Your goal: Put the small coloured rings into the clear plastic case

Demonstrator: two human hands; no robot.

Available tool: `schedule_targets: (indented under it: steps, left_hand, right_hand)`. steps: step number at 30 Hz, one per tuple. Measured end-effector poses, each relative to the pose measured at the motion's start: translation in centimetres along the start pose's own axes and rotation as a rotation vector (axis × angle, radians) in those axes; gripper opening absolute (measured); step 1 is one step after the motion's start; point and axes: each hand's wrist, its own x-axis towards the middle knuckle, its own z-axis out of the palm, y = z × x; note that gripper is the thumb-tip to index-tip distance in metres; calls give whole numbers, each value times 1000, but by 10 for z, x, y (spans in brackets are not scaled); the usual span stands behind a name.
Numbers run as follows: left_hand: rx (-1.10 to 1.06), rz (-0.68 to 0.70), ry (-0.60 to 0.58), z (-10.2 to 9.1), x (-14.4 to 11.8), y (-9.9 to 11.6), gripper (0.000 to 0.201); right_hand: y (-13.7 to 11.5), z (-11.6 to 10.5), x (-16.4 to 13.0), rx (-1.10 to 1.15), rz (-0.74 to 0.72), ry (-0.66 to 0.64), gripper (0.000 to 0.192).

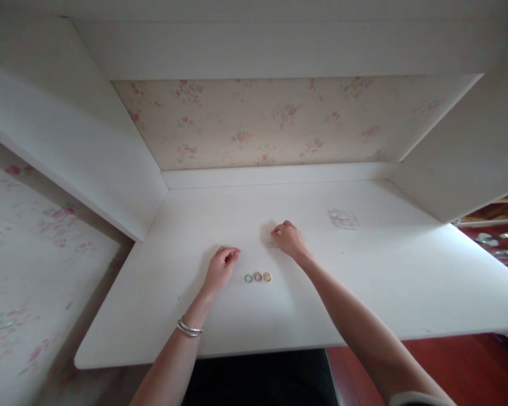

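Three small rings stand in a row on the white desk: a green ring (248, 278), a pinkish ring (258, 277) and a yellow ring (267, 277). Up and to the left of them, my left hand (222, 267) is closed, its fingers curled in; whether anything is between them is too small to tell. My right hand (290, 239) lies farther back, with thumb and fingers pinched together low over the desk. Beside its fingertips shows a faint clear piece (273, 245), perhaps plastic. What the pinch holds, I cannot make out.
A clear plastic packet (342, 219) lies on the white desk (364, 293), right of my right hand. White side panels (88, 124) and a low back ledge (279, 175) bound the desk. The desk's front edge is close to my body.
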Motion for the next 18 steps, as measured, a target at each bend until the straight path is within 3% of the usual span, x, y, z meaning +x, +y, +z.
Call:
schedule_targets:
  steps: [5,10,14,18]
  left_hand:
    - [-35,21,-13,-2,-1,-2,24]
    - [-36,23,-29,0,-1,-5,20]
    - [-40,32,-27,0,-2,-6,20]
    - [-42,40,-16,1,-3,-7,20]
  right_hand:
    - [-1,4,20,-64,5,-67,19]
    - [-6,8,22,-97,-32,-99,19]
    - [-14,2,9,-78,-103,-96,21]
    - [-18,-12,-25,34,-256,-59,22]
